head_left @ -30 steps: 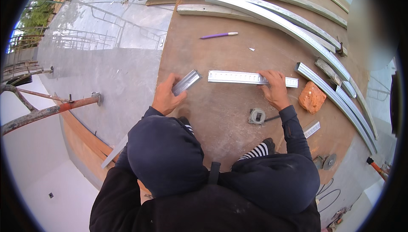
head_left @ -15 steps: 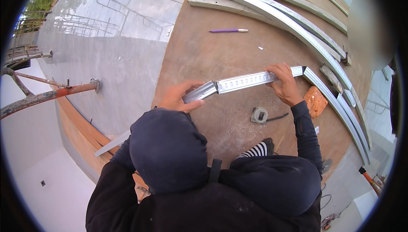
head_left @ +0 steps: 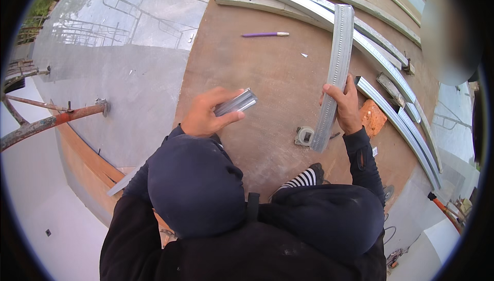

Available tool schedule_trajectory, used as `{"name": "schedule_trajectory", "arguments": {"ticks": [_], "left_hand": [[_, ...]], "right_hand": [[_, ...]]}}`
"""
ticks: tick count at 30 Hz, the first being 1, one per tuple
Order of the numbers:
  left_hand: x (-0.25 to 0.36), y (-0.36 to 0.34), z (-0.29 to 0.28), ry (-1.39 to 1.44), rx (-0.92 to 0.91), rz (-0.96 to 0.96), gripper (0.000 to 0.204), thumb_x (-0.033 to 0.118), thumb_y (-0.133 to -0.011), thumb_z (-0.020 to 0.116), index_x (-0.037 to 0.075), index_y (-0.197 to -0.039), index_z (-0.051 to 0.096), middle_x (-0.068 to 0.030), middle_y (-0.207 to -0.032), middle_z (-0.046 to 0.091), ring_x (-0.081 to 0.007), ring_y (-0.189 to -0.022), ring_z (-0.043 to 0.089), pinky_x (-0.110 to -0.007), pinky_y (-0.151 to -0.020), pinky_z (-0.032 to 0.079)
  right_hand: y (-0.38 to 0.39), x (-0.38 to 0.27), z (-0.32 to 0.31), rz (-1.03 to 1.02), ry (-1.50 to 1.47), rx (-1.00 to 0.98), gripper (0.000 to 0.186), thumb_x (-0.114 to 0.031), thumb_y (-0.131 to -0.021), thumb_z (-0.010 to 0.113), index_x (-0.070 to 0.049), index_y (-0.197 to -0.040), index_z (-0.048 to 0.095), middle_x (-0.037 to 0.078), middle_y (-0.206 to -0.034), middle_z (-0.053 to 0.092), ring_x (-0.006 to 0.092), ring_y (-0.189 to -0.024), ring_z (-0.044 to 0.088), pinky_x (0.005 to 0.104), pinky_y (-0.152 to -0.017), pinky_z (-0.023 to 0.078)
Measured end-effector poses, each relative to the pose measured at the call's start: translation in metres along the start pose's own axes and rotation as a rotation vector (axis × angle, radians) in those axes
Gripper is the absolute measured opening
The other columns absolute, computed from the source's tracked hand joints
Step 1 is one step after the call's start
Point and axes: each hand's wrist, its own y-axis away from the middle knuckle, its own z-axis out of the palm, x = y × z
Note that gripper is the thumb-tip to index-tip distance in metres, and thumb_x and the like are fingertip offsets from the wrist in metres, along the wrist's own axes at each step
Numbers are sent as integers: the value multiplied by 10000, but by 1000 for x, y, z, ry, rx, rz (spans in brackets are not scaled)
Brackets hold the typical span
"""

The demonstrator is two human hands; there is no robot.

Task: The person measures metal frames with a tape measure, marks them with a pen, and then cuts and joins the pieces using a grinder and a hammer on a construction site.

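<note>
Metal channel (head_left: 340, 49), long, a row of small marks along its face: gripped in the right hand (head_left: 348, 110) a little below mid-length, thumb across the face, raised over the brown board (head_left: 247, 67), lower end appearing just beside the tape measure (head_left: 304, 136). Left hand (head_left: 202, 114) pinches a short metal piece (head_left: 240, 104) between thumb and fingers, apart from the channel. Judged handling: both light, thin-walled, stiff lengthwise, probably smooth and slightly slippery; hard squeezing may dent them. Suggested hold: long edges near mid-length, fingers clear of likely sharp ends.
</note>
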Motion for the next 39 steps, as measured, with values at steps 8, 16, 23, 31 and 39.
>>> {"name": "schedule_trajectory", "arguments": {"ticks": [8,16,23,31,39], "left_hand": [[7,-35,26,81,-191,-24,511,317,-857,783,4,-1239,652,-46,-865,585,-146,-791,584,-289,-712,476],[15,-40,36,-102,-93,168,489,266,-892,739,19,-1298,623,-86,-810,535,-168,-682,498,-316,-614,410],[26,-40,37,-136,-88,209,503,243,-880,751,13,-1306,618,-106,-823,567,-174,-689,521,-316,-605,419],[15,-41,46,-106,-185,247,464,232,-899,731,6,-1291,629,-117,-841,581,-183,-716,548,-312,-636,433],[9,-33,54,318,-357,-101,705,333,-875,763,18,-1433,468,-135,-948,627,-196,-902,619,-298,-782,479]], "right_hand": [[-15,13,37,118,-779,331,493,-538,-963,546,-54,-1049,523,104,-823,570,208,-753,627,364,-684,545],[-17,27,11,7,-939,500,445,-357,-985,607,-31,-1216,410,197,-1102,563,456,-1089,617,541,-925,503],[-22,28,23,1,-956,522,417,-344,-985,613,-29,-1182,424,196,-1080,567,467,-1059,639,518,-865,543],[-18,9,33,-86,-944,633,401,-333,-955,657,-53,-1117,420,127,-934,547,408,-863,695,484,-749,593],[-19,7,35,-76,-970,651,314,-314,-914,670,-96,-996,459,43,-764,489,194,-617,558,373,-585,507]]}}
